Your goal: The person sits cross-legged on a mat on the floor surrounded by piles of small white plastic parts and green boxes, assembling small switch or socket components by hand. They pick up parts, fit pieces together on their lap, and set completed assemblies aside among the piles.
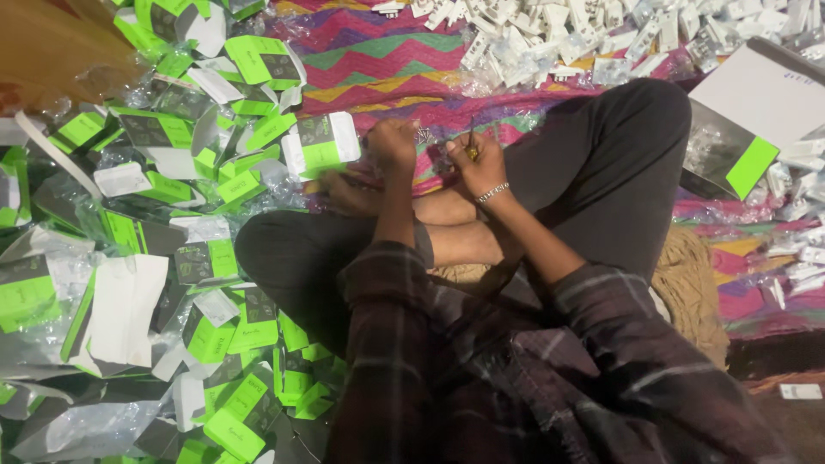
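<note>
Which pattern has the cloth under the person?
Colourful zigzag stripes on the cloth, seen best in the head view.

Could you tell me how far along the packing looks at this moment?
Many green and white boxes already lie heaped beside the person. The left hand and right hand work together on something small, too blurred to tell. A large pile of loose white parts still lies ahead.

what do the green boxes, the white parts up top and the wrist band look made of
Green boxes: seemingly printed cardboard, folded flaps, some in shiny film. White parts: likely moulded plastic, smooth and pale. Wrist band on the right hand: looks metallic, glinting.
</note>
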Available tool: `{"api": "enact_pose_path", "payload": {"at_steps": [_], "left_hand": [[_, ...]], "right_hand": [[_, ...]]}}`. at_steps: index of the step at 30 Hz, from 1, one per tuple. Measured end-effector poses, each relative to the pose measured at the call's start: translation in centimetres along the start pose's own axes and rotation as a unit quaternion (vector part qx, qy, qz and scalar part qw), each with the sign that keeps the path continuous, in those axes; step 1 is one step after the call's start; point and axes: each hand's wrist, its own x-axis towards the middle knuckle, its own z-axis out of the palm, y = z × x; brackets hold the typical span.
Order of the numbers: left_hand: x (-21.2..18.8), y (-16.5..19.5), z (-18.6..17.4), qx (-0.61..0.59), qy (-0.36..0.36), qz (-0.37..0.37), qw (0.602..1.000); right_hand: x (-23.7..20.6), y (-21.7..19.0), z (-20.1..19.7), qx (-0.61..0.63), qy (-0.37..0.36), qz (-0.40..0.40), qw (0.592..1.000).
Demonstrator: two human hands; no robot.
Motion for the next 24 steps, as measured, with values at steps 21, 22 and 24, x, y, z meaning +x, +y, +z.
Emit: {"api": "enact_pose_path", "payload": {"at_steps": [21,22,24], "left_hand": [[-7.3,-7.5,-13.3,-0.577,0.11,0.142,0.797],[-8.1,-7.9,-16.0,-0.874,-0.016,0.009,0.486],[-9.6,-8.4,-20.2,-0.953,0.069,0.037,0.294]], "right_hand": [[3.2,-2.5,-0.8,0.403,0.099,0.209,0.885],[1.9,-3.6,0.2,0.419,0.062,0.212,0.881],[-1.6,-5.5,3.2,0.489,-0.171,0.162,0.84]]}}
